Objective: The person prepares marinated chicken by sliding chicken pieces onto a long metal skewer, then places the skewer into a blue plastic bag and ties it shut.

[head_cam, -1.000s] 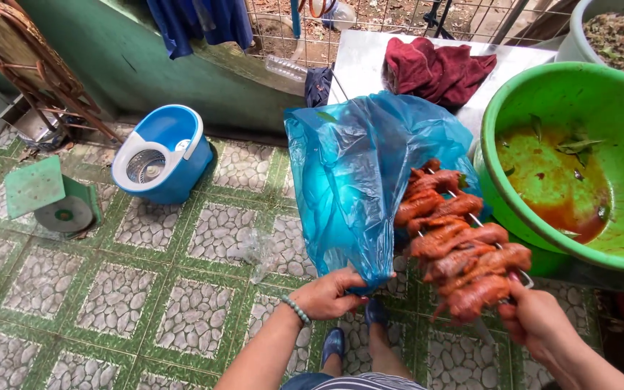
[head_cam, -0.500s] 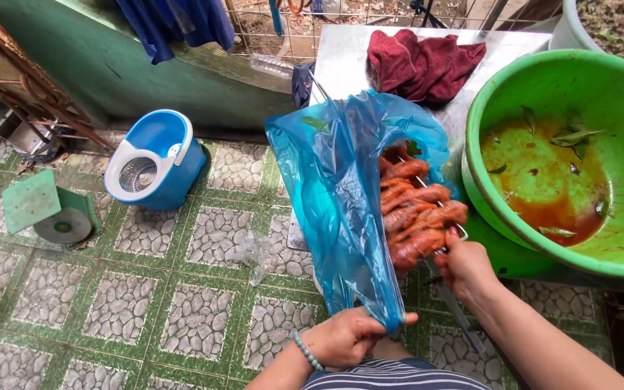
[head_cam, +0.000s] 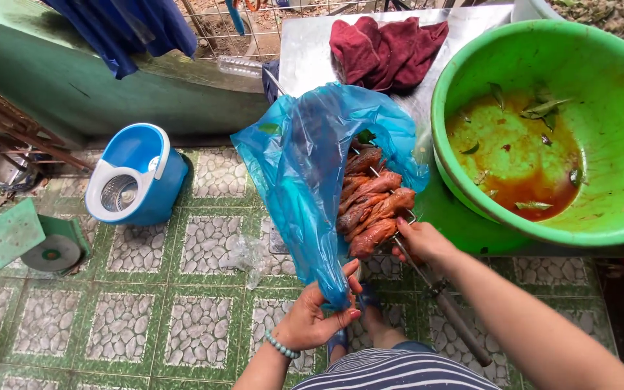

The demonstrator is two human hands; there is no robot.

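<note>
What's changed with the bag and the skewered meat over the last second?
The right hand has pushed the skewered meat up into the blue plastic bag, from lying mostly outside it to sitting largely within its mouth. The left hand has shifted along the bag but still grips its lower end. The green basin and the blue mop bucket stayed put.

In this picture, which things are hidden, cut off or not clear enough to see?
Head view only:
- Far end of the skewered meat: covered by the blue plastic bag.
- Right hand: its fingers curl under the skewers, so the grip is hidden.
- Left hand: bag bottom bunched inside it.
- Green basin: cut off by the right edge.
- Skewer count: too crowded to tell.
</note>
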